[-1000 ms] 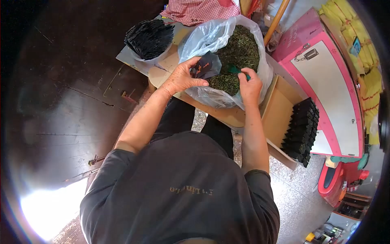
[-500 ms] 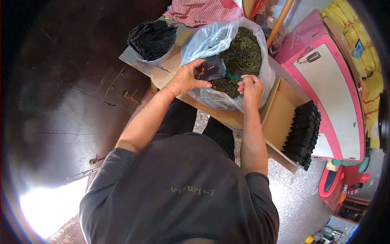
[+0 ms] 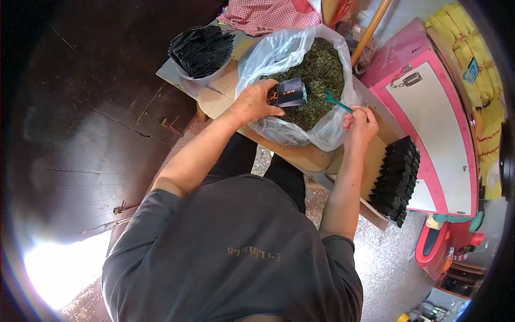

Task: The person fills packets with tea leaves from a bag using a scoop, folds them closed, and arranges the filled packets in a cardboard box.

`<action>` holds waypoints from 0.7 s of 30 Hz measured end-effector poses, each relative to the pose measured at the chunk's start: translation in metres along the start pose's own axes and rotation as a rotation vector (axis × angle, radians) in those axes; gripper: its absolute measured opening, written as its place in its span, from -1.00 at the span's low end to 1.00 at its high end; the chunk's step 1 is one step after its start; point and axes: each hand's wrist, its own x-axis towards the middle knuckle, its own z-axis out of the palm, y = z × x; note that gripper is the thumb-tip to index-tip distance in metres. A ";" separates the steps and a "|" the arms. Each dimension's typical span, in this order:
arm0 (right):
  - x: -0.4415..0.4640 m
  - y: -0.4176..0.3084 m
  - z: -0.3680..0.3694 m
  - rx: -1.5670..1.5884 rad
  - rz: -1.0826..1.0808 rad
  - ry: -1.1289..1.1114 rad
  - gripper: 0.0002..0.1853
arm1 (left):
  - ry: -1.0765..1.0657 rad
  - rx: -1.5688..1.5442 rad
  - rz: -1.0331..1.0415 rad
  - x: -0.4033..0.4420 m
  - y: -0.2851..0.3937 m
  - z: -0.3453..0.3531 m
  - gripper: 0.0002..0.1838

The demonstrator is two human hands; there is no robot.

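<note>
My left hand (image 3: 258,102) holds a small black packet (image 3: 289,93) with orange print between thumb and fingers, its far end turned to the right. In my right hand (image 3: 362,124) is the handle of a green spoon (image 3: 338,102), whose head lies just right of the packet, apart from it. Both are over dried green leaves (image 3: 322,64) in a large clear plastic bag (image 3: 257,60) with its mouth spread wide.
Stacked black packets (image 3: 201,51) fill a round tub at the back left. A cardboard box (image 3: 370,166) on the right holds a row of black packets (image 3: 396,180). Beyond it stands a pink and white cabinet (image 3: 429,118). A checked cloth (image 3: 268,16) lies at the back.
My right hand has moved right with the green spoon, whose head has come away from the packet. My left hand has shifted slightly right, still holding the packet.
</note>
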 end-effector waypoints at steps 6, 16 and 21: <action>-0.003 -0.005 0.003 -0.033 -0.018 -0.082 -0.84 | 0.010 0.104 0.007 0.001 0.003 0.003 -0.29; -0.017 -0.015 0.029 -0.212 -0.026 -0.149 -0.87 | -0.014 0.162 -0.017 0.003 0.002 0.003 -0.29; -0.032 -0.027 0.043 -0.594 -0.413 -0.342 -0.89 | 0.000 0.164 -0.001 0.002 0.001 0.003 -0.28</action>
